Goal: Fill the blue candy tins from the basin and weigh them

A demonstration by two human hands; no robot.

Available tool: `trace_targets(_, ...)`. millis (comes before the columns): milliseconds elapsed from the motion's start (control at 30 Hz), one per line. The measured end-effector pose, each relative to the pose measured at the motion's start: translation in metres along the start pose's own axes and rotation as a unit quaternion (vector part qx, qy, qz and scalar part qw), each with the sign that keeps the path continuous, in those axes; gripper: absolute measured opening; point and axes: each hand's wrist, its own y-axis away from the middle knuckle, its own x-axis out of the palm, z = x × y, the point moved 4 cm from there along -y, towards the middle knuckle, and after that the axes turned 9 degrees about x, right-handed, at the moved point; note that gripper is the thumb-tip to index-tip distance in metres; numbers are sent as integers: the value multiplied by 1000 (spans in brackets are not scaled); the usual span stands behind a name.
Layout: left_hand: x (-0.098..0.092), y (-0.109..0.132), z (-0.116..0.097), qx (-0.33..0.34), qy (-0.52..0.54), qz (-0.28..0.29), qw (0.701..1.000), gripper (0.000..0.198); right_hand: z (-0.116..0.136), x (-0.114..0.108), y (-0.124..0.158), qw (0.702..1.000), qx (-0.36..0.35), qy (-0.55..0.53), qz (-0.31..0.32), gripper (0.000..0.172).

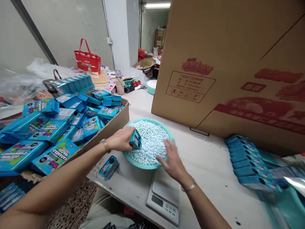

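My left hand [121, 139] is wrapped round a small blue box [135, 140], held over the left side of a turquoise basin [140, 166]. Small pale blue and white candies [150, 136] fill the basin. Over the candies on the right side hovers my right hand [171, 159], its fingers apart and nothing seen in them. Another blue box [109, 167] lies on the table below my left wrist. A white digital scale [164, 200] sits at the table's front edge, partly under the basin.
An open carton [116, 122] heaped with blue boxes stands at left. A row of blue boxes [250, 162] lies at right. One large cardboard box [190, 95] rises behind the basin. Scissors [143, 87] and a red bag [88, 62] are farther back.
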Motion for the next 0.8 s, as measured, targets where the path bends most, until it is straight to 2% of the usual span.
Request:
trace_targets(67, 13, -19, -6, 5, -86, 109, 990, 56, 16, 30, -21, 992, -16, 49, 111, 90)
trace_targets(100, 20, -28, -9, 5, -113, 149, 982, 56, 18, 41, -30, 988, -14, 62, 142, 91)
trace_targets(167, 33, -42, -15, -7, -133, 183, 974, 58, 14, 56, -45, 986, -1, 57, 155, 85)
trace_targets(233, 44, -54, -19, -21, -130, 181, 975, 61, 7, 63, -60, 993, 13, 13, 118, 75)
trace_targets(300, 51, -61, -20, -28, -119, 160, 980, 61, 2, 66, -75, 993, 48, -87, 59, 64)
trace_targets(333, 53, -63, -19, -32, -113, 147, 982, 61, 0, 66, -81, 984, 77, -158, 28, 56)
trace_targets(433, 50, -61, -15, -44, -87, 94, 991, 62, 3, 64, -97, 930, 152, -332, -33, 36)
trace_targets(600, 37, -43, -8, -61, -39, -34, 997, 70, 31, 46, -119, 874, 159, -453, -72, 37)
trace_targets(667, 35, -39, -5, -66, -10, -76, 995, 71, 40, 42, -124, 850, 172, -494, -61, 34)
trace_targets(800, 35, -38, 1, -80, 31, -128, 988, 69, 55, 45, -123, 831, 186, -523, -36, 32)
